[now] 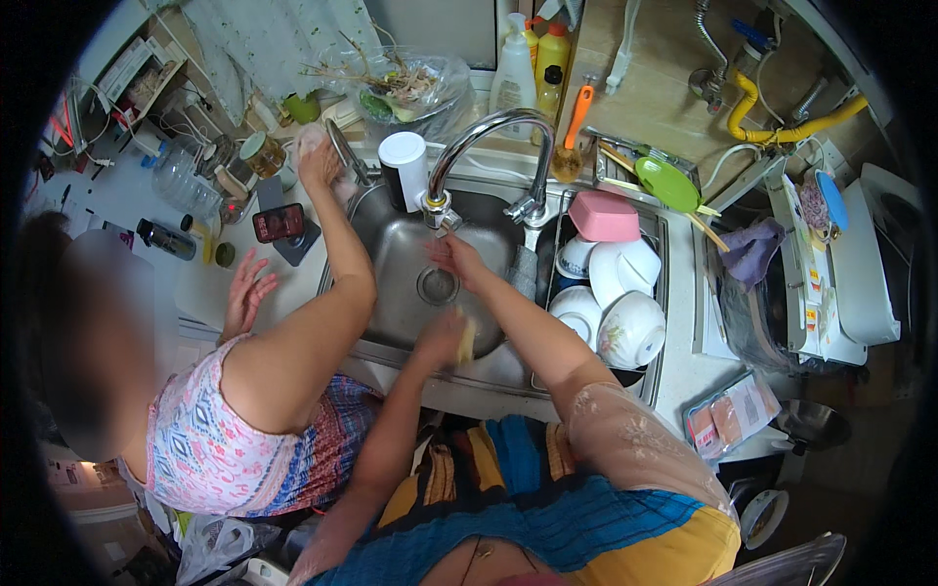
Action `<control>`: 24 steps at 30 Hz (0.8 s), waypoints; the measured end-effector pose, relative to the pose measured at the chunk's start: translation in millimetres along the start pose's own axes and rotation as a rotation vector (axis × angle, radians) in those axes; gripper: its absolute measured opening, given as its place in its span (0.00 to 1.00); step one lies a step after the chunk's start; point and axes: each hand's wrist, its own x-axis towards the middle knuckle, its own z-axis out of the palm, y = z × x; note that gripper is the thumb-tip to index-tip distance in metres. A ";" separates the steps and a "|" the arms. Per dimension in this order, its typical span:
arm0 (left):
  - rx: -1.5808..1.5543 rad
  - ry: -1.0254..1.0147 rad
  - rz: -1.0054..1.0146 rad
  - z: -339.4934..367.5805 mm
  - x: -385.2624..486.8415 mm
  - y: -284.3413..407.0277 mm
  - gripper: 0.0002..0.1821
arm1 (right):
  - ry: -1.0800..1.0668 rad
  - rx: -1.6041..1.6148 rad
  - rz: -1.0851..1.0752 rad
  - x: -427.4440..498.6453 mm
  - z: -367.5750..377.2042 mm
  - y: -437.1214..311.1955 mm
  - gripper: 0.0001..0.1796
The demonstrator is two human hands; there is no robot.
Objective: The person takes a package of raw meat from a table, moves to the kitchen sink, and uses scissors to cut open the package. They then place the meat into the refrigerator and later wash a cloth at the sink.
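Note:
Over the steel sink point(388, 293), my left hand point(438, 340), blurred, holds a yellowish sponge or cloth point(466, 335) near the front rim. My right hand point(460, 262) is at the tap's lower part, just beneath the handle of the chrome faucet point(480, 128); its fingers are blurred, and nothing is seen in them. A white cylindrical container point(403, 172) stands at the back rim. Right of my right forearm, washed-looking white bowls point(632, 329) and a pink plastic basin point(604, 216) sit in a wire rack. A grey cloth point(523, 272) hangs beside the rack.
At my left another person point(242, 439) reaches across with a pale cloth point(311, 143) near the counter's back. A phone point(278, 223) on a stand, glass jars point(262, 154) and bottles are on the left counter. Packaged food point(733, 414) lies at the right edge, near a pan point(810, 425).

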 end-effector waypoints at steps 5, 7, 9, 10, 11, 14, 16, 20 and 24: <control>-1.381 0.025 -0.352 -33.2 113.0 -26.2 0.17 | 0.083 -0.399 0.072 -58.2 -2.2 14.6 0.28; -1.459 -0.062 -0.302 -53.2 133.5 -28.3 0.17 | 0.147 -0.481 -0.189 -60.6 14.5 12.6 0.27; -1.440 -0.125 -0.185 -57.4 150.1 -37.9 0.18 | 0.234 -0.618 -0.566 -46.9 17.9 20.2 0.26; -1.272 -0.126 -0.064 -56.3 151.1 -38.1 0.20 | 0.215 -0.555 -0.471 -25.9 3.6 23.7 0.24; -1.109 -0.032 -0.128 -59.8 142.5 -30.8 0.21 | 0.290 -0.655 -0.442 -16.8 -3.0 25.9 0.23; -0.777 0.126 -0.136 -83.7 131.0 -37.8 0.23 | 0.398 -0.624 -0.304 -4.6 7.6 22.5 0.21; -0.733 0.076 -0.188 -95.1 127.6 -45.8 0.25 | 0.355 -0.169 -0.115 -12.1 28.0 11.9 0.21; -0.868 -0.001 -0.179 -101.7 122.9 -54.9 0.24 | 0.135 0.313 0.006 -15.4 34.0 9.6 0.25; -1.036 -0.076 0.044 -96.6 127.4 -70.9 0.19 | 0.111 0.203 -0.013 -6.8 30.6 19.5 0.23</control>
